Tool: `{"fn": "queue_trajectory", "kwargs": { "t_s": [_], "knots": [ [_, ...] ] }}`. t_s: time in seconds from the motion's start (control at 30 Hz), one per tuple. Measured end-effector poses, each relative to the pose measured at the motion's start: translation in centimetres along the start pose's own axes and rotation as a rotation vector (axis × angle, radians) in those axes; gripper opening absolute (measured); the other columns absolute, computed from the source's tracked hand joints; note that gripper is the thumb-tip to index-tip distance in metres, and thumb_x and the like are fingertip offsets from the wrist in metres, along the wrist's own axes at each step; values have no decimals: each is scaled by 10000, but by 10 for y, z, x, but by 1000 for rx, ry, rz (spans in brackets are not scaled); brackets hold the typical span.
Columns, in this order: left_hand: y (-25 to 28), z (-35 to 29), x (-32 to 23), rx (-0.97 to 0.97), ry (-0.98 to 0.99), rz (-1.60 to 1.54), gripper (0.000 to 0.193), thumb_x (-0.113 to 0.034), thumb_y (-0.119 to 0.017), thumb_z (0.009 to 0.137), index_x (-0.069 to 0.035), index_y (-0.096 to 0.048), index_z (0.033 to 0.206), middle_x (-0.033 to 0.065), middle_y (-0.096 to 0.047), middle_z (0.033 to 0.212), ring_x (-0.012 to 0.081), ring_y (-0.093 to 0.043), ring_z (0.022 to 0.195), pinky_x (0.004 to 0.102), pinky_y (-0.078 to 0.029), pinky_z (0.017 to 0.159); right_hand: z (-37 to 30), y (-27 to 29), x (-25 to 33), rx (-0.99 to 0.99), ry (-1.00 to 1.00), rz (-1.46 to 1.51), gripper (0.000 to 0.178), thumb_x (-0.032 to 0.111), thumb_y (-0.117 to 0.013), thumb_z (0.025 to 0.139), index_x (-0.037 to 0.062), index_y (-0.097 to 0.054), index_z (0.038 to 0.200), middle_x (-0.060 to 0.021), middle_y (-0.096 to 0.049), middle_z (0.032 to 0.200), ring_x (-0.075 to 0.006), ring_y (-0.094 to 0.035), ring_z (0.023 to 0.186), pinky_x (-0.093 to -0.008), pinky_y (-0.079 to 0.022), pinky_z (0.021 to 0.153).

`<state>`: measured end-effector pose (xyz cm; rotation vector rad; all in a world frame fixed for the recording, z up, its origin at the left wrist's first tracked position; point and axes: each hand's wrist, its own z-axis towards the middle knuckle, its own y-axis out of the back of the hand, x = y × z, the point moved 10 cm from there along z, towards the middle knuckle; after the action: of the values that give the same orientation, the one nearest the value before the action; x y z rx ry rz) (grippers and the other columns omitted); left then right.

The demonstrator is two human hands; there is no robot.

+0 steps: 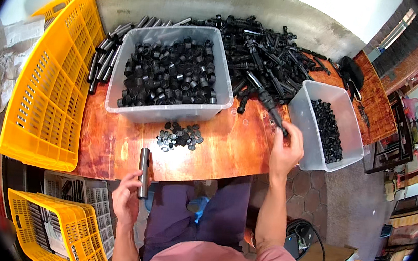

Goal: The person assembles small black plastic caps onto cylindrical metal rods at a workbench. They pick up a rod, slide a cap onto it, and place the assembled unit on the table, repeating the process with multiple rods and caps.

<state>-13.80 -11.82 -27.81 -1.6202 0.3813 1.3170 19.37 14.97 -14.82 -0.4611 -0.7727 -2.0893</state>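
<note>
My left hand (127, 196) holds a grey metal tube (143, 169) upright by its lower part, just off the table's front edge. A dark opening shows in the tube's side. On the right, the fingers of my right hand (287, 151) are closed round the near end of a long black stepped rod (268, 104) with a shiny section farther up. Its far end lies against a heap of similar black rods (266, 59). Between my hands, a small pile of flat black and clear round pieces (180, 137) lies on the wooden table (215, 165).
A clear bin (169, 115) of black ring-shaped sleeves stands at the table's middle, with metal tubes (104, 64) behind its left side. At right is another clear bin (303, 141) of small black parts. A yellow crate (48, 135) stands left; another yellow crate (82, 224) sits lower.
</note>
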Motion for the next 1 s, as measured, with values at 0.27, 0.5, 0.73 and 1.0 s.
{"fn": "queue_trajectory", "kwargs": {
  "t_s": [0.27, 0.5, 0.73, 1.0],
  "knots": [
    [-5, 7, -9, -280, 2, 65, 754, 55, -674, 802, -63, -352, 1474, 159, -503, 1381, 290, -640, 1057, 386, -564, 859, -111, 0, -30, 294, -476, 184, 182, -10, -713, 830, -13, -678, 1008, -74, -653, 974, -110, -579, 782, -247, -471, 646],
    [-28, 18, 27, -107, 256, -318, 665, 31, -681, 816, 34, -398, 1418, 114, -567, 1182, 248, -618, 1013, 402, -553, 879, -111, -14, -6, 453, -240, -110, 333, 42, -727, 799, 13, -630, 1117, -146, -635, 958, -312, -617, 872, -388, -502, 745],
    [-35, 45, 38, -150, 271, -367, 451, -75, -633, 938, -49, -461, 1354, 101, -600, 1071, 230, -632, 939, 356, -560, 806, -110, -27, -3, 556, -213, -254, 291, 118, -726, 811, 17, -642, 1071, -150, -619, 931, -353, -602, 895, -448, -483, 786],
    [-29, 66, 44, -167, 274, -548, 335, -259, -499, 1039, -68, -513, 1314, 59, -569, 942, 182, -574, 810, 322, -521, 758, -121, -32, 2, 634, -191, -260, 212, 161, -677, 865, 13, -592, 992, -183, -613, 887, -403, -629, 834, -482, -485, 712]
  ]
}}
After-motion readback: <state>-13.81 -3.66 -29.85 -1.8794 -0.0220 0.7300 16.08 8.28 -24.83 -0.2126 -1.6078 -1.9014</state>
